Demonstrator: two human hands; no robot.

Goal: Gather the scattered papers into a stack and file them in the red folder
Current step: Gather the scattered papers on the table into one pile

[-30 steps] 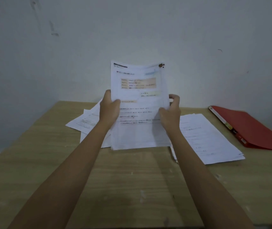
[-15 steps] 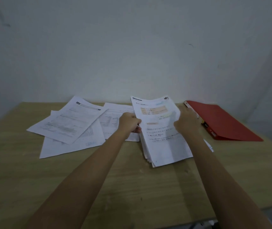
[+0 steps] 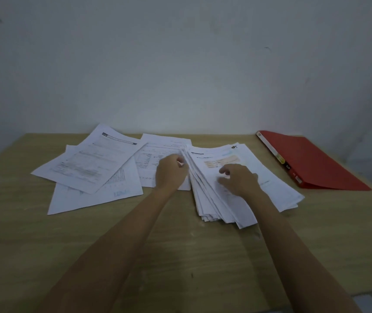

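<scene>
Red folder point(image 3: 320, 163) lies closed at the right rear of the wooden table point(image 3: 45, 245); spine labels (one yellow patch) are too blurred to read. Stack of papers point(image 3: 214, 204) lies flat and fanned near its left, apart from it. The top sheet has an orange band, print illegible. Right hand point(image 3: 239, 179) rests on top, fingers loosely bent, gripping nothing. Left hand point(image 3: 171, 172) is curled at the stack's left edge with white showing at the fingertips; can't tell if it pinches a sheet. Loose sheets point(image 3: 85, 163) overlap further left. One second ago both hands held the stack upright.
</scene>
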